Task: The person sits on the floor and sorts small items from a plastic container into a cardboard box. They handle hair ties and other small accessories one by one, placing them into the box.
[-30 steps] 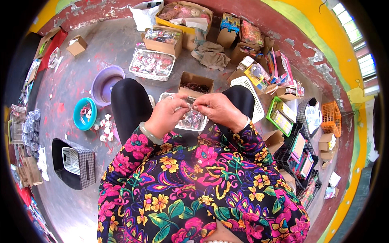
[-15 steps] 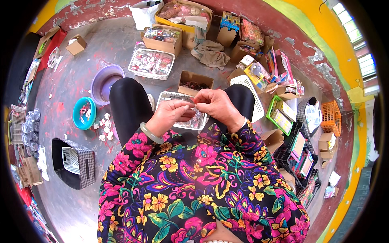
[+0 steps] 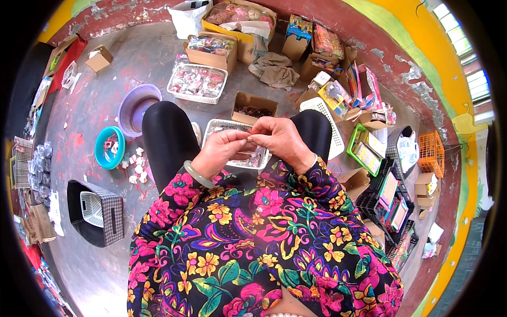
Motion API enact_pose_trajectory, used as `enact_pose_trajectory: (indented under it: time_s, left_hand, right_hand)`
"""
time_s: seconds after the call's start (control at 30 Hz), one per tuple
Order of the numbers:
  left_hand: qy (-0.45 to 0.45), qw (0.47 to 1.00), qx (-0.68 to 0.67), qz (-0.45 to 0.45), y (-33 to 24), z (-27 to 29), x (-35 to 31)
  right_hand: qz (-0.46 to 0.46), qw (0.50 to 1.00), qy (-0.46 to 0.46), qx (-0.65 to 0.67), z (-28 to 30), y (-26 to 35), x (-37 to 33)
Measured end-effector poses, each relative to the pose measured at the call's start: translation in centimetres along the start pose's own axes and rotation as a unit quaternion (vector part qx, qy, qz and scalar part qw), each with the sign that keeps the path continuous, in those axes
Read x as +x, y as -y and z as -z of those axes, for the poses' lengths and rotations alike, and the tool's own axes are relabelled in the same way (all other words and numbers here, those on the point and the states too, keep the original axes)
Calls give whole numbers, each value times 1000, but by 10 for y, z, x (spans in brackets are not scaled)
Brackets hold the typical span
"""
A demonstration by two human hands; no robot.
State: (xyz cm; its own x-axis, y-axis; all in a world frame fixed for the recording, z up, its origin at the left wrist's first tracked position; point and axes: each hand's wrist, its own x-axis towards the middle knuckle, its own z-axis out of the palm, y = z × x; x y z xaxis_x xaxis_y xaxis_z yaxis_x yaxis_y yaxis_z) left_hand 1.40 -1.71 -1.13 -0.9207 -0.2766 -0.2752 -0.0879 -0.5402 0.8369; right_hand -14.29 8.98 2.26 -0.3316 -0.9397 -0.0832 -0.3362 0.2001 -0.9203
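My left hand [image 3: 221, 151] and my right hand [image 3: 281, 140] meet above my lap, fingertips pinched together. Whatever they hold between them is too small and too covered by fingers to name. Below and behind them stands a white plastic basket [image 3: 210, 128] with small wrapped items inside, partly hidden by my hands. Just beyond it is an open cardboard box [image 3: 255, 100] of dark, tangled small pieces. A pale green bangle [image 3: 198, 174] circles my left wrist.
To the left are a purple basin [image 3: 127, 113], a teal bowl [image 3: 122, 153] and a checkered bin [image 3: 109, 211]. Another filled white basket [image 3: 197, 97] stands ahead. A green tray [image 3: 364, 150], black crates [image 3: 393, 203] and an orange crate [image 3: 432, 153] line the right.
The fingertips of my two hands have drawn slightly closer together, the right ones shifting a little left. Everything around them stays in place.
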Motion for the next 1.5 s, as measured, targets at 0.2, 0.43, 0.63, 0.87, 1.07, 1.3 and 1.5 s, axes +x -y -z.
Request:
enact_pose_trajectory:
  time_s: [0.2, 0.43, 0.63, 0.87, 1.07, 1.3, 1.5]
  left_hand:
    - [-56, 996, 1, -66, 2, 0, 0]
    - [-195, 770, 436, -423, -9, -3, -1]
    - [-139, 671, 551, -476, -10, -10, -4]
    - [-142, 688, 531, -473, -4, -8, -2]
    - [-115, 682, 533, -487, -4, -7, -2]
    - [-111, 685, 525, -492, -6, -10, -1]
    - [-94, 685, 545, -475, -7, -13, -5]
  right_hand:
    - [72, 997, -40, 14, 2, -8, 4]
    - [-213, 925, 92, 301, 10, 15, 1]
    - [-163, 885, 69, 432, 0, 1, 6]
    - [-161, 903, 38, 398, 1, 5, 4]
    - [-163, 909, 33, 382, -3, 8, 2]
    - [-164, 902, 45, 397, -5, 4, 2]
    - [-172, 906, 15, 386, -10, 3, 2]
